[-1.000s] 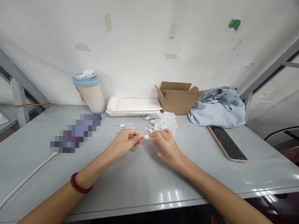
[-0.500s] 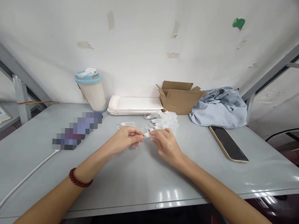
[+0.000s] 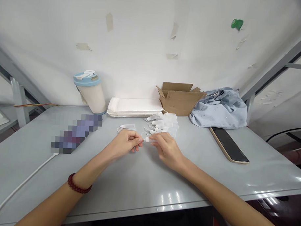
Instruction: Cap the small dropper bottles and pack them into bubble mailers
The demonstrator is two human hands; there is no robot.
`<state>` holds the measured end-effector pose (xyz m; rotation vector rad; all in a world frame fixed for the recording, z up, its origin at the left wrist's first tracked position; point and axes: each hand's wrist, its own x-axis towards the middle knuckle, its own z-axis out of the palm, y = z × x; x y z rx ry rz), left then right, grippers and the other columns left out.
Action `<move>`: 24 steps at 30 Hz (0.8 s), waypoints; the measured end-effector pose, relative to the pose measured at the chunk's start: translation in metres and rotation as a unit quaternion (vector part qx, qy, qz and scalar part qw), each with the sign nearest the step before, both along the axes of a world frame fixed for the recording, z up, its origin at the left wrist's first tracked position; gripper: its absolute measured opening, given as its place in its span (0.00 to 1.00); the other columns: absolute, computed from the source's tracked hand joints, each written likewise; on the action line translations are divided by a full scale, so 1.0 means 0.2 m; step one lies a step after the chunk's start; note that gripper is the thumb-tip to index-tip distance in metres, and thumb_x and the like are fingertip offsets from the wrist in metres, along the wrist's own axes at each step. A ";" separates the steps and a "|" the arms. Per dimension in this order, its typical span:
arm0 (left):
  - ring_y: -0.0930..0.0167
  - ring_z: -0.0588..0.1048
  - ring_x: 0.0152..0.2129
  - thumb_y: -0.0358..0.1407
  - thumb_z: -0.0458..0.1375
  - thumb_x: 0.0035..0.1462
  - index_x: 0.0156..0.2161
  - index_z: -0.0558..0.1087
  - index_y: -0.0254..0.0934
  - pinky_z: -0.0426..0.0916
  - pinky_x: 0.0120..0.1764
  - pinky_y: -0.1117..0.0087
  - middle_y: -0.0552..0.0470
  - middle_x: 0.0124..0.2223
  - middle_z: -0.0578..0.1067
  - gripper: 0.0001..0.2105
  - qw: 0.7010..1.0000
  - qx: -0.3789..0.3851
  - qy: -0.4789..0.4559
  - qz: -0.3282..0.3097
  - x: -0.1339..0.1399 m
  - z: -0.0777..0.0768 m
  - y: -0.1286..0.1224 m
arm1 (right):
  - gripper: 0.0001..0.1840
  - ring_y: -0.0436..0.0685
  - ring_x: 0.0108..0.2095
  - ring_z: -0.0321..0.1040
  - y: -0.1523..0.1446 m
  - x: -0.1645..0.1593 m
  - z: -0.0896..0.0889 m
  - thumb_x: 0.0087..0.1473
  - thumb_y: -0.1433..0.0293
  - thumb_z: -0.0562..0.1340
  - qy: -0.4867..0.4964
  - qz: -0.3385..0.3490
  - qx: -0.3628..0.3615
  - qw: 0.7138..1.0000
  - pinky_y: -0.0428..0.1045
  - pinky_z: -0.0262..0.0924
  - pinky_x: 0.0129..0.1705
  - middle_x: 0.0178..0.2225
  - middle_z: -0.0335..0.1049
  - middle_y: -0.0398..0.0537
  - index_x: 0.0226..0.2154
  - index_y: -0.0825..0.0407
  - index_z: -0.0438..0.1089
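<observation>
My right hand (image 3: pixel 167 148) pinches a small translucent plastic bottle (image 3: pixel 147 139) with a white cap and a thin looped strap; most of its body is hidden under the fingers. Just left of the cap, my left hand (image 3: pixel 129 141) is closed, thumb against forefinger, at the bottle's tip. What lies between those fingertips is too small to make out. A pile of similar bottles (image 3: pixel 166 121) lies behind my right hand. One more bottle (image 3: pixel 127 127) rests on the table behind my left hand.
On the grey table (image 3: pixel 128 184) stand a blue-lidded cup (image 3: pixel 93 94), a stack of white padded envelopes (image 3: pixel 136 106) and an open cardboard box (image 3: pixel 179 102). Light blue cloth (image 3: pixel 219 110) and a phone (image 3: pixel 229 145) are at right. A blurred-out object (image 3: pixel 77 133) with a white cable lies left.
My left fingertips have drawn slightly leftward from the bottle's cap, widening the gap. My right hand holds the bottle nearly as before. The whole view has shifted a little.
</observation>
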<state>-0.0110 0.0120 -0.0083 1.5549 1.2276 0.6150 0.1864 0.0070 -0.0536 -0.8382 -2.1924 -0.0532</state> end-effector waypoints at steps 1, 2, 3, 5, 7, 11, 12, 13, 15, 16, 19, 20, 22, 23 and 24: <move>0.74 0.70 0.21 0.43 0.56 0.52 0.27 0.71 0.33 0.65 0.28 0.71 0.52 0.26 0.73 0.13 1.000 -0.003 0.000 0.000 0.00 0.00 0.00 | 0.13 0.56 0.35 0.69 0.00 0.00 0.00 0.56 0.82 0.52 -0.002 0.001 -0.003 1.000 0.51 0.60 0.37 0.34 0.74 0.52 0.41 0.55 0.65; 0.74 0.69 0.21 0.43 0.56 0.52 0.27 0.71 0.34 0.65 0.28 0.71 0.52 0.26 0.73 0.13 1.000 -0.006 0.002 -0.001 0.01 -0.01 -0.01 | 0.13 0.56 0.35 0.69 -0.01 0.01 -0.01 0.55 0.82 0.52 -0.004 0.002 -0.004 1.000 0.51 0.61 0.36 0.34 0.73 0.53 0.41 0.55 0.65; 0.74 0.69 0.21 0.43 0.56 0.52 0.27 0.71 0.34 0.65 0.28 0.71 0.52 0.26 0.73 0.13 1.000 -0.007 0.006 -0.002 0.01 -0.01 -0.01 | 0.13 0.56 0.36 0.69 -0.01 0.01 -0.01 0.56 0.82 0.52 -0.007 0.003 -0.005 1.000 0.51 0.61 0.36 0.34 0.73 0.53 0.41 0.55 0.65; 0.73 0.70 0.22 0.42 0.55 0.52 0.27 0.71 0.34 0.65 0.28 0.70 0.52 0.26 0.73 0.12 1.000 -0.008 0.017 -0.005 0.01 -0.01 -0.01 | 0.13 0.57 0.36 0.69 -0.01 0.01 -0.02 0.56 0.81 0.52 -0.013 0.006 -0.008 1.000 0.51 0.62 0.36 0.35 0.73 0.53 0.41 0.54 0.65; 0.73 0.70 0.22 0.43 0.55 0.52 0.27 0.71 0.34 0.64 0.28 0.70 0.52 0.26 0.73 0.12 0.999 -0.010 0.030 -0.013 0.00 -0.01 0.00 | 0.13 0.57 0.36 0.69 -0.01 0.01 -0.01 0.57 0.81 0.52 -0.020 0.008 -0.018 1.000 0.51 0.62 0.36 0.35 0.73 0.52 0.41 0.53 0.65; 0.71 0.71 0.23 0.43 0.54 0.52 0.27 0.70 0.35 0.62 0.28 0.71 0.52 0.26 0.73 0.13 0.993 0.001 0.098 -0.061 -0.04 0.02 0.02 | 0.10 0.57 0.38 0.68 0.00 0.00 0.00 0.58 0.77 0.55 -0.051 0.007 -0.051 0.997 0.53 0.62 0.38 0.37 0.73 0.52 0.43 0.54 0.64; 0.71 0.71 0.24 0.42 0.54 0.53 0.26 0.70 0.35 0.62 0.28 0.71 0.52 0.26 0.73 0.12 0.989 0.005 0.124 -0.075 -0.06 0.03 0.02 | 0.10 0.58 0.38 0.68 0.00 0.00 0.01 0.58 0.76 0.56 -0.064 0.002 -0.059 0.996 0.53 0.62 0.39 0.38 0.73 0.53 0.44 0.54 0.63; 0.70 0.71 0.24 0.42 0.53 0.53 0.25 0.70 0.35 0.62 0.28 0.71 0.52 0.25 0.72 0.12 0.985 0.010 0.153 -0.084 -0.08 0.05 0.03 | 0.12 0.59 0.40 0.68 0.01 0.00 0.01 0.57 0.76 0.57 -0.077 -0.006 -0.066 0.995 0.54 0.62 0.39 0.40 0.72 0.54 0.45 0.55 0.63; 0.70 0.70 0.23 0.40 0.52 0.53 0.23 0.69 0.35 0.60 0.27 0.71 0.53 0.24 0.72 0.12 0.972 0.019 0.218 -0.090 -0.12 0.07 0.05 | 0.14 0.61 0.43 0.66 0.02 0.01 0.02 0.56 0.76 0.59 -0.102 -0.027 -0.080 0.991 0.54 0.61 0.40 0.42 0.71 0.55 0.46 0.56 0.63; 0.71 0.69 0.22 0.40 0.52 0.52 0.22 0.68 0.36 0.60 0.27 0.72 0.53 0.23 0.71 0.12 0.964 0.024 0.250 -0.088 -0.15 0.07 0.06 | 0.15 0.61 0.44 0.65 0.03 0.01 0.03 0.55 0.77 0.59 -0.113 -0.040 -0.088 0.989 0.54 0.60 0.40 0.43 0.70 0.55 0.46 0.55 0.63; 0.70 0.68 0.22 0.39 0.52 0.51 0.21 0.68 0.36 0.59 0.27 0.72 0.53 0.22 0.70 0.12 0.947 0.029 0.310 -0.077 -0.23 0.07 0.10 | 0.14 0.62 0.44 0.65 0.05 0.03 0.04 0.54 0.77 0.60 -0.137 -0.079 -0.117 0.980 0.54 0.59 0.39 0.42 0.70 0.54 0.44 0.54 0.65; 0.70 0.69 0.22 0.38 0.52 0.51 0.21 0.67 0.37 0.59 0.27 0.71 0.53 0.22 0.70 0.11 0.944 0.027 0.321 -0.070 -0.26 0.06 0.11 | 0.14 0.62 0.44 0.65 0.06 0.04 0.04 0.54 0.77 0.61 -0.145 -0.089 -0.125 0.977 0.54 0.59 0.39 0.42 0.70 0.54 0.44 0.54 0.65; 0.69 0.69 0.22 0.38 0.52 0.51 0.21 0.67 0.37 0.59 0.27 0.71 0.52 0.22 0.70 0.11 0.935 0.026 0.349 -0.051 -0.29 0.04 0.13 | 0.14 0.61 0.43 0.65 0.06 0.04 0.05 0.53 0.76 0.62 -0.160 -0.104 -0.138 0.972 0.54 0.59 0.39 0.42 0.70 0.54 0.43 0.54 0.66; 0.68 0.69 0.22 0.37 0.52 0.50 0.20 0.66 0.37 0.58 0.26 0.71 0.52 0.22 0.70 0.11 0.929 0.029 0.366 -0.041 -0.30 0.03 0.14 | 0.14 0.61 0.42 0.65 0.06 0.04 0.05 0.53 0.76 0.63 -0.165 -0.109 -0.142 0.970 0.53 0.59 0.38 0.42 0.70 0.54 0.43 0.54 0.66; 0.68 0.69 0.22 0.37 0.52 0.50 0.20 0.66 0.37 0.57 0.26 0.71 0.51 0.22 0.71 0.11 0.923 0.034 0.383 -0.031 -0.31 0.02 0.15 | 0.14 0.61 0.42 0.65 0.05 0.03 0.05 0.53 0.75 0.63 -0.170 -0.114 -0.146 0.968 0.53 0.59 0.38 0.41 0.70 0.54 0.43 0.54 0.66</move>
